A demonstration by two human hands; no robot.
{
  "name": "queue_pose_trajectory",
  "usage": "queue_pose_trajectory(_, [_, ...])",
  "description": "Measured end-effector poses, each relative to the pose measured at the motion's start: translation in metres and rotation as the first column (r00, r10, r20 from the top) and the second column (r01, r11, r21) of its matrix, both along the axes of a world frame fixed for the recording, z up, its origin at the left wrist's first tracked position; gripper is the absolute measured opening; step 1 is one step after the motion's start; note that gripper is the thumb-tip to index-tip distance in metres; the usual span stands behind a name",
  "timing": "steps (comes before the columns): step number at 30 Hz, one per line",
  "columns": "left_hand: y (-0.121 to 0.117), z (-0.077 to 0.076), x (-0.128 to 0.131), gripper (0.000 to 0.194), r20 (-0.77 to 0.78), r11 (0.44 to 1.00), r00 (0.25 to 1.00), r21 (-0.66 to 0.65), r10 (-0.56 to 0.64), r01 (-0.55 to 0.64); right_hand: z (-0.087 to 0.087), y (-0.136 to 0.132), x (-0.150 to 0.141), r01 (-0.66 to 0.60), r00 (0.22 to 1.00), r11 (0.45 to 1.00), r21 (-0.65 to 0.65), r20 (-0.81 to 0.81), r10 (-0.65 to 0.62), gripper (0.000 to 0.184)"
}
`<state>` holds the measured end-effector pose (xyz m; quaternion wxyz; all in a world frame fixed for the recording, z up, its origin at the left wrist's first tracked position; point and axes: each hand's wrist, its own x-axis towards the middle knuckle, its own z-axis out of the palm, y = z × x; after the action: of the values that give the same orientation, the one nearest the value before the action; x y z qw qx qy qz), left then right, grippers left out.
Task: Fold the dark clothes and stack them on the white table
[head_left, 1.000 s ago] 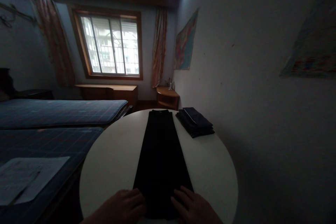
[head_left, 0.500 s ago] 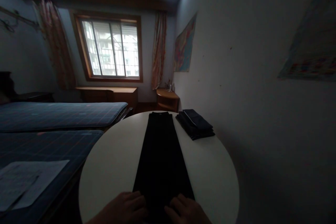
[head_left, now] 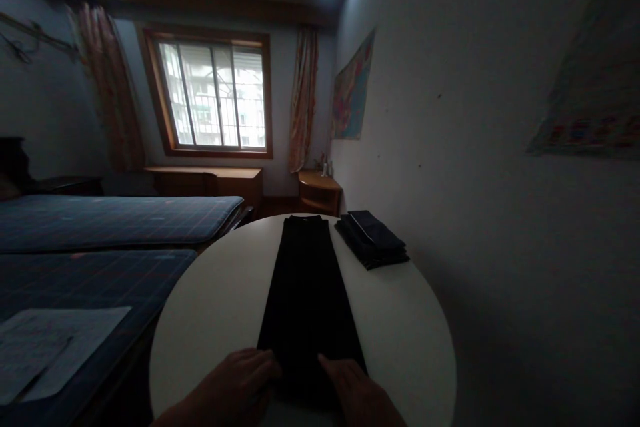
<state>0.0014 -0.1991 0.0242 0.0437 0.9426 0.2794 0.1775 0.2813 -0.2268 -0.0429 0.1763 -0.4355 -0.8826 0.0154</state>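
A black garment [head_left: 307, 293], laid in a long narrow strip, runs from the far edge of the round table towards me. Its far end shows a neckline-like or waistband edge with a tiny light mark. At the near left corner, my left hand [head_left: 245, 380] is closed on the cloth with curled fingers. My right hand [head_left: 357, 390] grips the near right corner, its thumb and fingers over the fabric. The garment is too dark to show its folds or exact kind. Beyond its right side lies a stack of folded dark clothes [head_left: 373, 240].
The white round table [head_left: 205, 320] stands against the right wall. Blue checked mattresses [head_left: 100, 280] lie to the left, with a paper sheet [head_left: 75, 347] and a dark pen-like stick on the nearer one. A wooden desk [head_left: 235, 177] and corner shelf [head_left: 320, 180] stand under the window side.
Both hands have shifted slightly forward, bringing the garment's near end with them. Pale table now shows below that end. The folded stack has stayed put.
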Motion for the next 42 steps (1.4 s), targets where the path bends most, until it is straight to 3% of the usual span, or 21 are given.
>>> queue_pose_trajectory(3, [0.005,0.000,-0.012,0.062,-0.036,0.987,0.996,-0.144,-0.077,0.071,0.027,0.000,0.016,-0.017,1.000,0.986,-0.163,-0.002,0.017,0.075])
queue_pose_trajectory(5, [0.010,-0.002,-0.022,0.082,-0.034,0.974,0.997,-0.219,-0.068,0.058,0.044,0.000,0.029,-0.053,0.998,0.969,-0.240,0.002,0.055,0.072])
queue_pose_trajectory(7, [0.015,-0.004,-0.029,0.091,-0.046,0.969,0.999,-0.248,-0.028,0.016,0.058,0.000,0.041,-0.092,0.995,0.952,-0.292,0.003,0.098,0.071])
queue_pose_trajectory(13, [0.024,-0.009,-0.028,0.091,-0.096,0.969,0.993,-0.242,-0.064,0.039,0.079,0.002,0.054,-0.075,0.997,0.933,-0.352,-0.035,0.067,0.079])
queue_pose_trajectory(15, [0.026,-0.012,-0.025,0.085,-0.083,0.972,0.994,-0.228,-0.075,0.055,0.078,0.006,0.053,-0.124,0.992,0.922,-0.368,-0.016,0.127,0.084])
queue_pose_trajectory(18, [0.026,-0.012,-0.025,0.082,-0.082,0.970,0.990,-0.224,-0.111,0.090,0.074,0.010,0.052,-0.208,0.974,0.893,-0.400,0.001,0.227,0.076])
queue_pose_trajectory(21, [0.019,-0.001,-0.027,0.081,-0.083,0.951,0.988,-0.293,-0.130,0.101,0.080,0.009,0.051,-0.245,0.964,0.863,-0.441,-0.017,0.265,0.060])
queue_pose_trajectory(24, [0.008,0.019,-0.026,0.078,-0.054,0.900,0.992,-0.429,-0.112,0.078,0.099,0.000,0.047,-0.295,0.954,0.833,-0.468,-0.100,0.282,0.043])
queue_pose_trajectory(27, [0.004,0.033,-0.023,0.068,0.007,0.837,0.999,-0.547,-0.032,0.030,0.112,-0.007,0.046,-0.301,0.947,0.816,-0.493,-0.256,0.194,0.036])
queue_pose_trajectory(31, [0.019,0.032,-0.019,0.039,0.098,0.772,0.983,-0.633,0.154,-0.058,0.104,0.009,0.051,-0.081,0.916,0.795,-0.601,-0.359,-0.178,0.050])
queue_pose_trajectory(33, [0.035,0.026,-0.016,0.039,0.199,0.713,0.937,-0.698,0.289,-0.072,0.098,0.028,0.050,-0.043,0.851,0.773,-0.633,-0.429,-0.304,0.061])
queue_pose_trajectory(36, [0.066,0.019,-0.005,0.049,0.397,0.614,0.802,-0.788,0.446,0.049,0.098,0.064,0.042,-0.198,0.719,0.763,-0.616,-0.620,-0.314,0.059])
queue_pose_trajectory(39, [0.100,0.020,0.009,0.049,0.525,0.575,0.654,-0.801,0.545,0.164,0.105,0.102,0.032,-0.214,0.578,0.800,-0.561,-0.732,-0.359,0.059])
queue_pose_trajectory(42, [0.132,0.023,0.022,0.047,0.572,0.576,0.480,-0.802,0.665,0.158,0.107,0.142,0.026,-0.170,0.498,0.833,-0.527,-0.775,-0.389,0.060])
